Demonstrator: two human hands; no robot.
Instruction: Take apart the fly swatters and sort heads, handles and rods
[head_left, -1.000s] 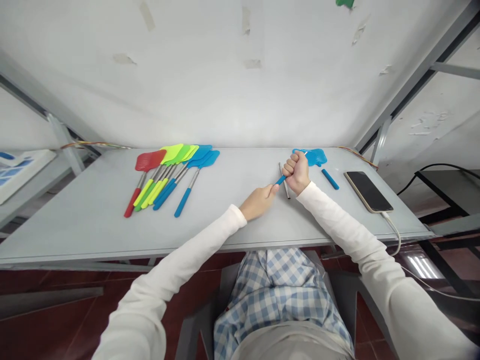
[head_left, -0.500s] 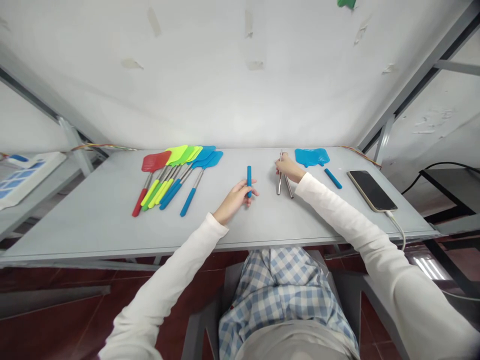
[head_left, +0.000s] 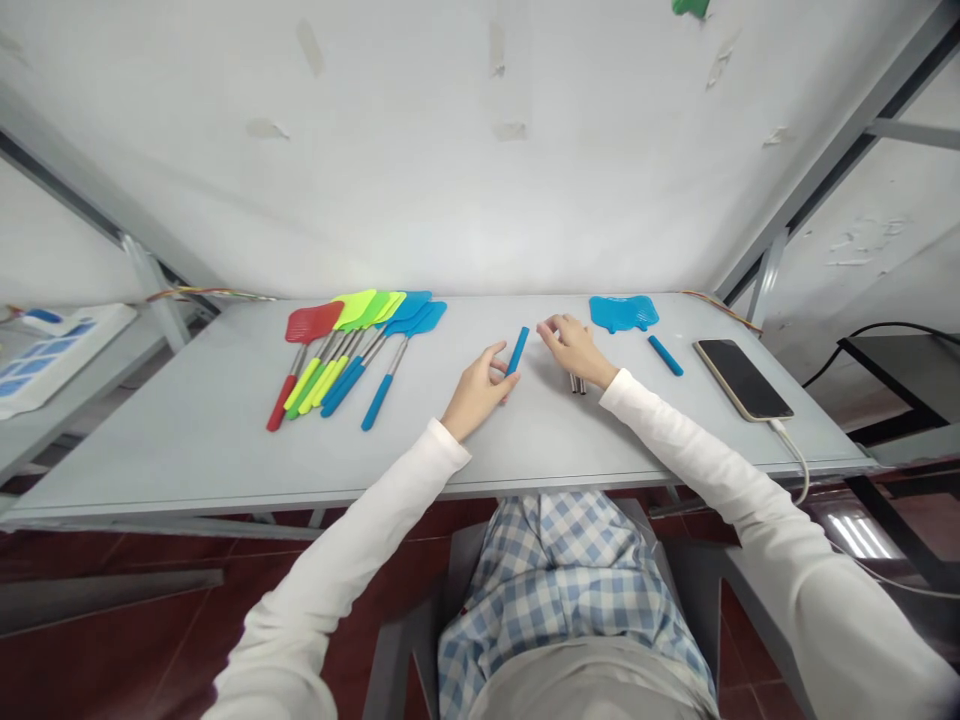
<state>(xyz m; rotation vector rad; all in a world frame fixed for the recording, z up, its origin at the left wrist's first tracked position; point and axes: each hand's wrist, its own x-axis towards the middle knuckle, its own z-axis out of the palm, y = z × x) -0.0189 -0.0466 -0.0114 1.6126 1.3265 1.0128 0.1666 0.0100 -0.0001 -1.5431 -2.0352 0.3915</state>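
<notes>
My left hand point(head_left: 480, 388) is closed on a blue handle grip point(head_left: 517, 350), a short tube that leans with its top to the right. To the right of it hovers my right hand point(head_left: 574, 347), its fingers apart and pointing at the grip's upper end, with nothing visible in them. Under that hand, the lower ends of two metal rods point(head_left: 577, 385) show on the table; the rest of them is hidden. Farther right lie blue fly swatter heads point(head_left: 624, 313), and a second blue handle grip point(head_left: 665, 355) rests in front of them.
Several fly swatters point(head_left: 352, 355) in red, yellow, green and blue lie in an overlapping row on the table point(head_left: 225, 460). At the right, a phone point(head_left: 742, 378) is plugged into a white cable point(head_left: 795, 455). A white wall point(head_left: 480, 220) rises behind the table.
My right hand has let go of the metal rod, which now lies beside the other, and has shifted left. In my left hand the blue grip has tilted and moved slightly right.
</notes>
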